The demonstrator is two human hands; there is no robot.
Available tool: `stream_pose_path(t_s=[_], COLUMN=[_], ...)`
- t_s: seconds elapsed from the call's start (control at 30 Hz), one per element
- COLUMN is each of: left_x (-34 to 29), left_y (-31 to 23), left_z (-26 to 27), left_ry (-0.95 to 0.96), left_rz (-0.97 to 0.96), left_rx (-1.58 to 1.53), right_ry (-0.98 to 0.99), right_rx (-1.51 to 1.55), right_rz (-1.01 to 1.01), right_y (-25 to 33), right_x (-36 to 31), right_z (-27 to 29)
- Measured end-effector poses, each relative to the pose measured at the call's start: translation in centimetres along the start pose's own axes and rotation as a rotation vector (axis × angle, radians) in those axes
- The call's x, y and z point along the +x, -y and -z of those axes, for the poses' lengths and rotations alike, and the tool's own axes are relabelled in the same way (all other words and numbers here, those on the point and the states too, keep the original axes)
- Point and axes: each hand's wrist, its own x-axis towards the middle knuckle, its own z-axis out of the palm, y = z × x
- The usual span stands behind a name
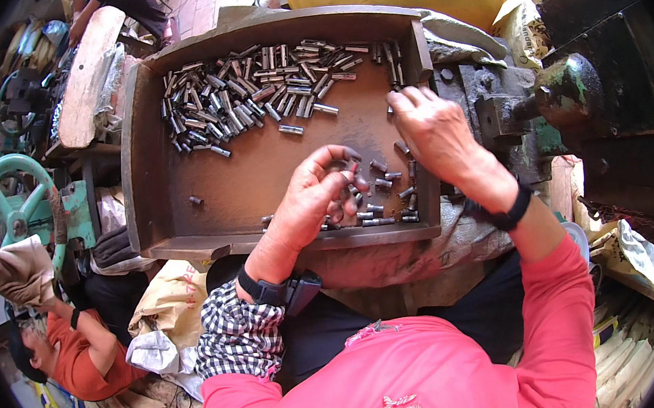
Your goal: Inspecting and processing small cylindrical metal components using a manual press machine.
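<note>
Left hand (312,194) curled loosely, right hand (438,132) bunched, contents of both unclear; tray walls (279,32) likely keep loose metal pieces (291,129) from rolling away.

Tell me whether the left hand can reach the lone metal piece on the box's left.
Probably yes: the metal piece lies apart from the pile, with nothing visible between it and the left hand.

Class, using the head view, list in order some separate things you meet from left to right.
Green wheel → wooden board → lone metal pin → wearer's left hand → wearer's right hand → rounded machine part
</note>
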Motion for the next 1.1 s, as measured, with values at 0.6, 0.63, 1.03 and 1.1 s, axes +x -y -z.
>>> stream_pose_path(t_s=[0.6,0.63,1.03,1.1], left_x=[0.8,0.8,1.3,1.7], left_y=[1.6,1.4,0.8,1.2], left_z=[-0.7,-0.8,-1.3,-0.9], left_ry=[-0.161,-0.162,-0.081,-0.093], left_rz=[-0.290,-0.290,-0.268,-0.326], left_rx=[1.647,1.648,1.182,1.097], right_ry=[0.116,0.121,0.112,0.163], right_rx=[0.053,0.117,0.727,0.920], right_rz=[0.077,0.043,-0.237,-0.366], right_y=[1.4,1.8,2.4,2.2], right_x=[-0.9,-2.0,-4.9,-4.9], right_z=[0.4,0.8,1.8,1.9])
